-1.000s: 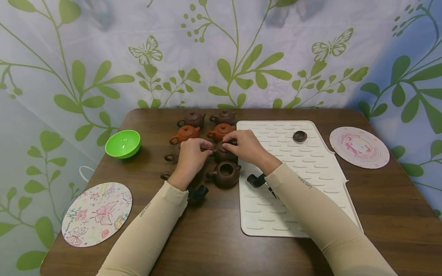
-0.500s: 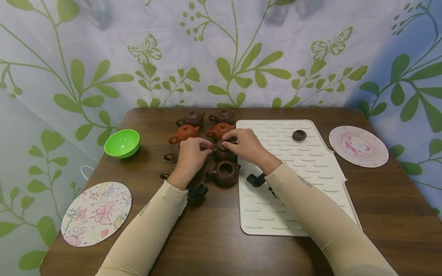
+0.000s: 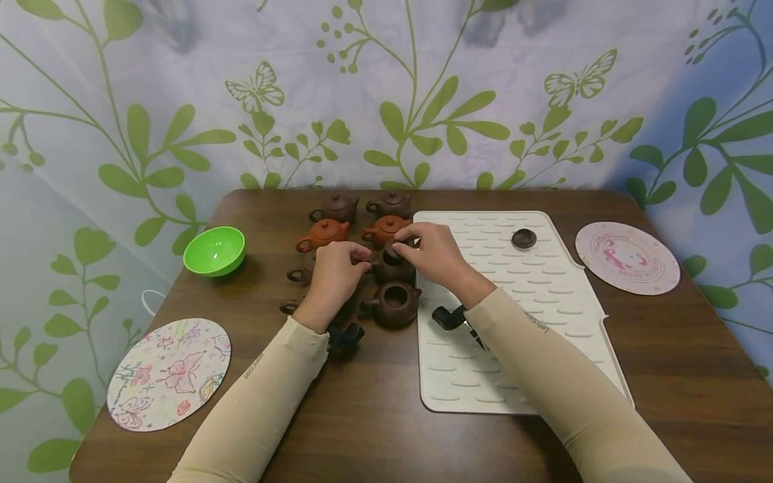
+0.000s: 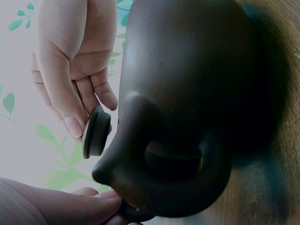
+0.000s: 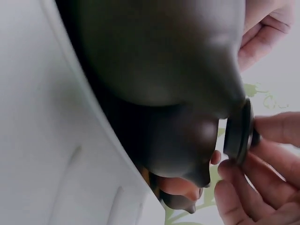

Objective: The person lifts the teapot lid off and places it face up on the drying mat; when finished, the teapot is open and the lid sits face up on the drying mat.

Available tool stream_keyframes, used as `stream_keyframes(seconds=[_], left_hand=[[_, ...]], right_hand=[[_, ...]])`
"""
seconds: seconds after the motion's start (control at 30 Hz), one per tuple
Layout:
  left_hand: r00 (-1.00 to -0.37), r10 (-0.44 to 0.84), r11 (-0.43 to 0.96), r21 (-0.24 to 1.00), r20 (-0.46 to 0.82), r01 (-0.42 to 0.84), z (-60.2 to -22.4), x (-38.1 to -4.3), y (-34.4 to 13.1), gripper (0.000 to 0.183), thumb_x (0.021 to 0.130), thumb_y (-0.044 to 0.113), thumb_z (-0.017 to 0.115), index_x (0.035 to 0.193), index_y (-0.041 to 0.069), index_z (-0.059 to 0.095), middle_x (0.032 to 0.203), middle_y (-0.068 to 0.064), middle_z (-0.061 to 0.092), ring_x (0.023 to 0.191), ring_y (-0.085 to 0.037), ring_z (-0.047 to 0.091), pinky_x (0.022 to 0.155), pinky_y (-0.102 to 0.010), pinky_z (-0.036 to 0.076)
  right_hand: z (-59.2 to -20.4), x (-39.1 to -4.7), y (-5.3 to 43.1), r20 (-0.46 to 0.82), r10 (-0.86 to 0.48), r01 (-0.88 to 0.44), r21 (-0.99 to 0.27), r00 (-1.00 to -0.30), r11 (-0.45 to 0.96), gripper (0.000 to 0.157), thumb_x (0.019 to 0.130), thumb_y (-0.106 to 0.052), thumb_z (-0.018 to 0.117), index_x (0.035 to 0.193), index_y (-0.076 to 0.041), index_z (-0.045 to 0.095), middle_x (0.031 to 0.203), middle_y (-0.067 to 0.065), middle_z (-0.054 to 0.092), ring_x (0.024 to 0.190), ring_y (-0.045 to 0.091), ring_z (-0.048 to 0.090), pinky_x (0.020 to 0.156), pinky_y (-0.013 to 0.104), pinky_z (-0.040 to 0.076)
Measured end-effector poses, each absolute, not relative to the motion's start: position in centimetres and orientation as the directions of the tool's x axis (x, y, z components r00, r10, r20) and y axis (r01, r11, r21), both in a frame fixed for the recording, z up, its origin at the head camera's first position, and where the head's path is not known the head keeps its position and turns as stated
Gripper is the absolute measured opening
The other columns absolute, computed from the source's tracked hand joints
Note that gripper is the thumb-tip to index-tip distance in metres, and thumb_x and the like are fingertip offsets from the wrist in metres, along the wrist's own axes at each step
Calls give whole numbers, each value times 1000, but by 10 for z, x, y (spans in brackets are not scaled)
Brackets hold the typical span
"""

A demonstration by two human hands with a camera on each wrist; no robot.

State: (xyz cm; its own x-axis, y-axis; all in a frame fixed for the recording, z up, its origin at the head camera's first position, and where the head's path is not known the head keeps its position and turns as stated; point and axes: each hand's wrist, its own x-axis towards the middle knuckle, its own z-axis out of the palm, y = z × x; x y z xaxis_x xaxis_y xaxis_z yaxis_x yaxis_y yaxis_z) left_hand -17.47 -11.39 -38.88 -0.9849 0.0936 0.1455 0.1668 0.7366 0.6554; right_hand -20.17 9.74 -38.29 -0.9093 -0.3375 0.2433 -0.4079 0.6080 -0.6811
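Pinched in my right hand [image 3: 437, 258] is a small dark brown teapot lid [image 5: 240, 133], tilted and raised clear of its dark brown teapot [image 3: 395, 270], whose opening shows in the head view. My left hand [image 3: 335, 275] pinches that teapot's handle between thumb and fingers; the other fingers are partly hidden. Just in front stands a second dark brown teapot [image 3: 395, 316] without a lid, its handle toward the left; it fills much of the left wrist view. Another round dark lid [image 3: 524, 238] lies on the white ridged mat [image 3: 453, 376].
Behind stand orange-brown teapots [image 3: 386, 229] and dark ones [image 3: 338, 206], lids on. More teapots to the left are partly covered by my left arm. A green bowl [image 3: 214, 251] and a butterfly-patterned round mat [image 3: 172, 376] lie left, a pink round mat [image 3: 628, 258] far right.
My right hand has lifted the lid off the teapot and tilted it slightly rightward, so the opening now shows. My left hand stays in place at the handle.
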Motion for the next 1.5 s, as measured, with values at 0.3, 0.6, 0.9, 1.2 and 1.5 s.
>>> stream_keyframes(seconds=[0.3,0.6,0.9,1.2,1.5], left_hand=[[-982,98,717,672,164,184,-390,-174,-114,11,92,5,84,103,6,83,96,-4,79,89,-21,73,77,-39,59],[-984,96,712,681,149,173,-390,-173,-114,12,93,4,82,104,6,83,96,-4,78,90,-20,73,79,-39,59],[-982,99,716,674,160,182,-390,-173,-113,12,92,5,83,104,5,83,96,-4,78,90,-21,73,78,-39,59],[-982,98,714,676,159,181,-390,-172,-112,12,93,5,82,104,5,83,96,-4,78,90,-21,73,78,-40,59],[-981,101,722,666,168,188,-390,-172,-112,12,92,5,83,104,6,83,96,-4,78,90,-22,73,78,-40,58]], right_hand=[[-385,-201,101,274,-283,-391,-717,-919,577,19,100,-16,76,117,-7,79,119,7,74,88,23,70,75,39,57],[-387,-202,109,238,-247,-332,-809,-939,485,31,104,-13,71,134,-8,71,124,6,72,103,23,71,84,41,57],[-388,-201,118,194,-274,-294,-871,-942,393,37,109,-9,60,144,-16,68,132,8,65,102,24,72,90,47,56],[-392,-202,124,115,-301,-196,-947,-947,253,32,112,-15,56,141,-9,68,141,7,58,103,28,73,98,54,52],[-392,-201,129,83,-251,-137,-969,-964,205,46,104,-27,73,142,-5,60,136,14,61,113,34,68,99,51,52]])
